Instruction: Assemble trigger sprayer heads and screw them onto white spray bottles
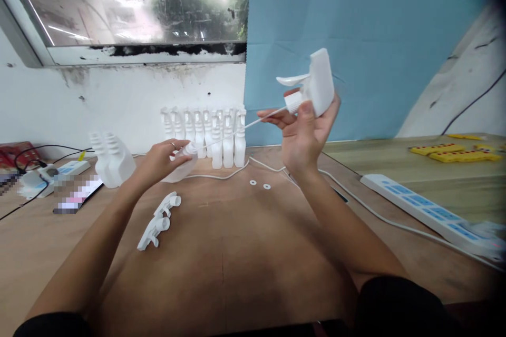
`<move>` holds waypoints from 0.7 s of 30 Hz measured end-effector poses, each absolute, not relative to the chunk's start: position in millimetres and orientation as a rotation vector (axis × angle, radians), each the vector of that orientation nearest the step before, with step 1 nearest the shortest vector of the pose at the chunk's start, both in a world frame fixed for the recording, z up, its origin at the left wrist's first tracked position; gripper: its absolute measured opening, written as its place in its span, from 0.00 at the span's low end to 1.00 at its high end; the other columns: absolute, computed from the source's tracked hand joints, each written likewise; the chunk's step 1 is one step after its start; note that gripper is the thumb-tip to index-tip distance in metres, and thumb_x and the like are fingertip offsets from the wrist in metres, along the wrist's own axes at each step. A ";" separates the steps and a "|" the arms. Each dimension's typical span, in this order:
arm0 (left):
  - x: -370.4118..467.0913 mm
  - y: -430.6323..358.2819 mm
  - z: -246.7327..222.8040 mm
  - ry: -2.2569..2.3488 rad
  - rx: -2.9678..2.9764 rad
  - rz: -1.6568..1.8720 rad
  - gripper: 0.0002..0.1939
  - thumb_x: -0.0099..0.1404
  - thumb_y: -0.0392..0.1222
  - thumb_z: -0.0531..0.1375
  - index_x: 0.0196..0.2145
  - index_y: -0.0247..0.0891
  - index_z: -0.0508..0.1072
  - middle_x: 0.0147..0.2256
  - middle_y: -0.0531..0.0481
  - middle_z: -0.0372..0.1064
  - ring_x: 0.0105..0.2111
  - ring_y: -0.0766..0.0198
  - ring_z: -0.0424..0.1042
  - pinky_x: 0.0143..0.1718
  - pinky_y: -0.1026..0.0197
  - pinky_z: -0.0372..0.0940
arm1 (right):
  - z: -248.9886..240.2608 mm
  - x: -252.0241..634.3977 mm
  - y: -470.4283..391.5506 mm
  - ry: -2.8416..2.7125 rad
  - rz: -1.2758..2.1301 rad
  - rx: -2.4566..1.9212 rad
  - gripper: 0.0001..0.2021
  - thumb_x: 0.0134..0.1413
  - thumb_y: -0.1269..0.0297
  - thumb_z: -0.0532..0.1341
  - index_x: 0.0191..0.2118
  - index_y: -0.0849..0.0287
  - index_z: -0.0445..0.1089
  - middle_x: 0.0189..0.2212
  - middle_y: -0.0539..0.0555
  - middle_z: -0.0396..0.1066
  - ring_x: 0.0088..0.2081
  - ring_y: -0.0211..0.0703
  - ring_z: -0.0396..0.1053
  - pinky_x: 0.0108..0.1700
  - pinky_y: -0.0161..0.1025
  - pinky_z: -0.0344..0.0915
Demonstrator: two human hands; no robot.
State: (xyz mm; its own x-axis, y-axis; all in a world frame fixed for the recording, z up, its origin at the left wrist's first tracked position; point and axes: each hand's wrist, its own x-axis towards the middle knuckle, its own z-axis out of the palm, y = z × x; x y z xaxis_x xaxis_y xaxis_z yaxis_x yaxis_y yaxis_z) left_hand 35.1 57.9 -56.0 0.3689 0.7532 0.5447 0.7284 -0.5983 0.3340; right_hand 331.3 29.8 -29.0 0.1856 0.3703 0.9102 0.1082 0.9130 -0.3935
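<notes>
In my right hand (302,139) is a white trigger spray head (322,81), raised above the table. Its thin dip tube (263,118) slants down to the left, with the lower end at the mouth of a bottle. My left hand (160,163) grips that white translucent bottle (179,168) by the neck, tilted to the right. Two loose spray heads (154,231) lie on the table below my left hand. Two small white washers (253,182) lie flat near the middle. Two bottles without heads (114,160) stand left of my left hand.
Several white spray bottles with heads (227,139) stand in rows by the wall. A white cable (221,175) crosses the table to a power strip (427,210) at right. A phone (79,195) and another strip (73,168) lie left. Yellow pieces (462,155) lie far right.
</notes>
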 end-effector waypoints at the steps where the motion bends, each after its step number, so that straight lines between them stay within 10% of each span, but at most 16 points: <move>1: 38.0 55.5 -57.3 1.358 2.620 1.016 0.23 0.66 0.55 0.59 0.53 0.41 0.74 0.52 0.44 0.73 0.41 0.55 0.74 0.44 0.53 0.68 | -29.0 332.7 27.4 -1.398 0.151 -0.418 0.24 0.64 0.37 0.45 0.58 0.42 0.46 0.45 0.54 0.65 0.41 0.45 0.76 0.40 0.44 0.73; 11: 44.1 43.9 -56.0 1.400 2.746 0.877 0.24 0.69 0.58 0.56 0.56 0.46 0.72 0.52 0.47 0.72 0.40 0.55 0.73 0.40 0.56 0.65 | -27.1 341.3 28.3 -1.402 0.149 -0.344 0.14 0.67 0.47 0.50 0.53 0.41 0.47 0.50 0.51 0.62 0.35 0.37 0.75 0.40 0.41 0.73; 21: 89.0 10.5 -58.4 1.022 2.398 1.099 0.22 0.64 0.52 0.63 0.52 0.40 0.74 0.43 0.48 0.76 0.37 0.59 0.74 0.39 0.59 0.67 | -42.5 314.2 20.3 -1.859 0.548 -0.484 0.18 0.54 0.51 0.66 0.42 0.56 0.64 0.35 0.50 0.66 0.38 0.39 0.69 0.42 0.38 0.69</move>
State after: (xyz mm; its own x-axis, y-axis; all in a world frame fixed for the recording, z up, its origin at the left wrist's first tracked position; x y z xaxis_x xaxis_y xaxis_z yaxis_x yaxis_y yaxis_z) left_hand 89.0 10.5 -58.4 0.4505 0.7171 0.5318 0.4781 -0.6968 0.5346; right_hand 314.2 20.3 -42.5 -0.3306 0.5684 0.7534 0.0687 0.8107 -0.5815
